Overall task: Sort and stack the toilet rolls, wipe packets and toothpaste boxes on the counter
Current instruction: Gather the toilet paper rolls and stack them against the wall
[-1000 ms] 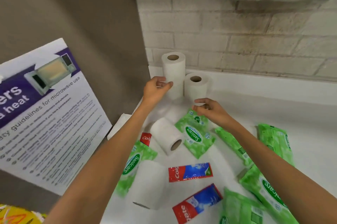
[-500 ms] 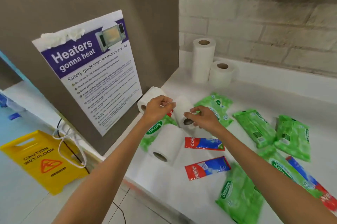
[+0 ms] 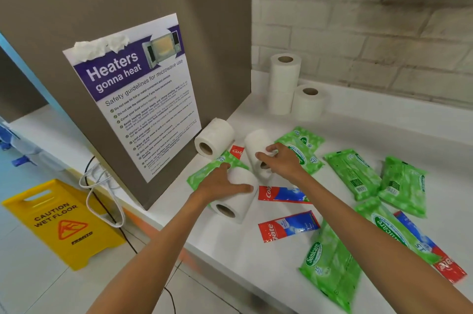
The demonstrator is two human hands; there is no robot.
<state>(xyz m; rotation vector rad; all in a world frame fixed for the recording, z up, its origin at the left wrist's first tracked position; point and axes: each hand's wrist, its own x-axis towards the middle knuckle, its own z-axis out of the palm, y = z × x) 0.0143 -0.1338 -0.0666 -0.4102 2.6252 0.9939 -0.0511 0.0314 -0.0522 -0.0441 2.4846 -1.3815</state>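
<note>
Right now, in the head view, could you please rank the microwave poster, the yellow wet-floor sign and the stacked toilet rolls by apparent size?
1. microwave poster
2. yellow wet-floor sign (farther away, so true size unsure)
3. stacked toilet rolls

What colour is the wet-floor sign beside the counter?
The sign is yellow, with black lettering and an orange triangle; best seen in the head view.

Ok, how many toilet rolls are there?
6: a stack of two at the back, a single roll beside it, a lying roll by the poster, a near roll under the left hand, a middle roll under the right hand. Others may hide.
</note>
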